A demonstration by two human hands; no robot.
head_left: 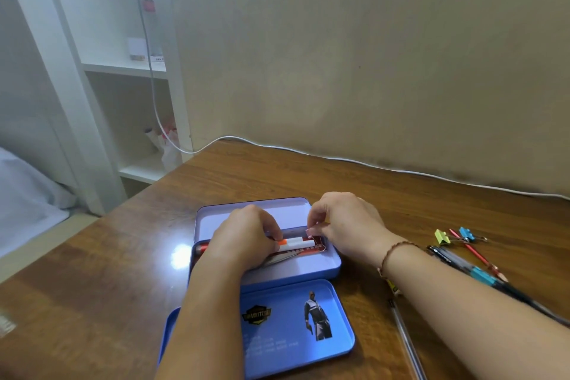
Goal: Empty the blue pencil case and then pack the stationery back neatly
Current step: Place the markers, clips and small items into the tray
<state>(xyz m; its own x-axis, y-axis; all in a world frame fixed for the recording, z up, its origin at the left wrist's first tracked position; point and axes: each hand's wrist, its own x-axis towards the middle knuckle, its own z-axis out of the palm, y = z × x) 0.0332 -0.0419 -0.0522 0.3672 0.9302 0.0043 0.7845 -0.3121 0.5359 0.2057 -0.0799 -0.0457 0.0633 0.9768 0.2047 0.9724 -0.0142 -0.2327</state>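
Now | open blue metal pencil case [334, 262] on brown wooden desk [277, 176] | left hand [246, 234] pinching white orange-banded marker [297, 244] inside | right hand [342, 222] nipping small pink clip [309, 232] — light, stiff, slick; grip marker mid-barrel.

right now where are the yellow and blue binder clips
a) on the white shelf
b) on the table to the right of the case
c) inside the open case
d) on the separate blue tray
b: the yellow binder clip and blue binder clip lie on the bare table well to the right of the open case, near the pens.
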